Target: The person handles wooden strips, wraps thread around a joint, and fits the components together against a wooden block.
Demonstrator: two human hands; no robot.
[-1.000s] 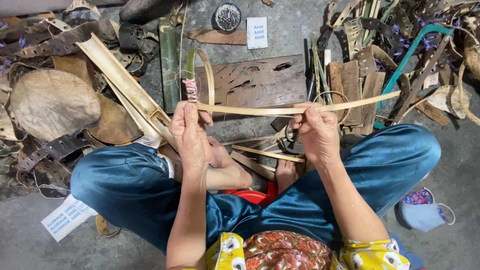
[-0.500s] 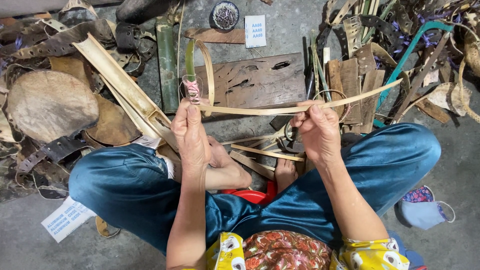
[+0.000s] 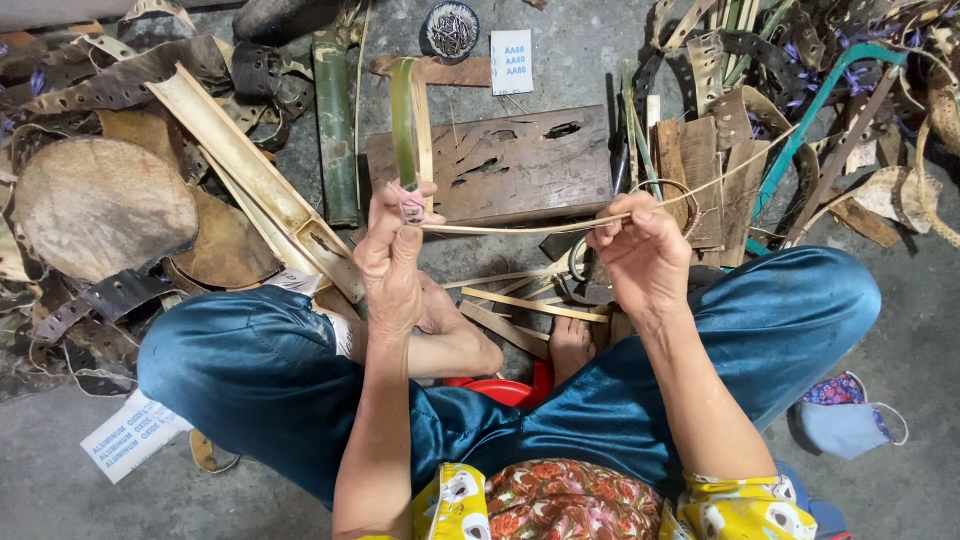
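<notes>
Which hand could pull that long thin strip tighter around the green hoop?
Probably the right hand. It already pinches the thin bamboo strip along its free length, away from the hoop. The left hand is busy pinching the green bamboo hoop where the strip meets it, so it looks better placed to hold steady.

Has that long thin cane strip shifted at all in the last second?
Yes. The cane strip now lies lower across the wooden block, near its front edge, its right end tilted up more.
</notes>
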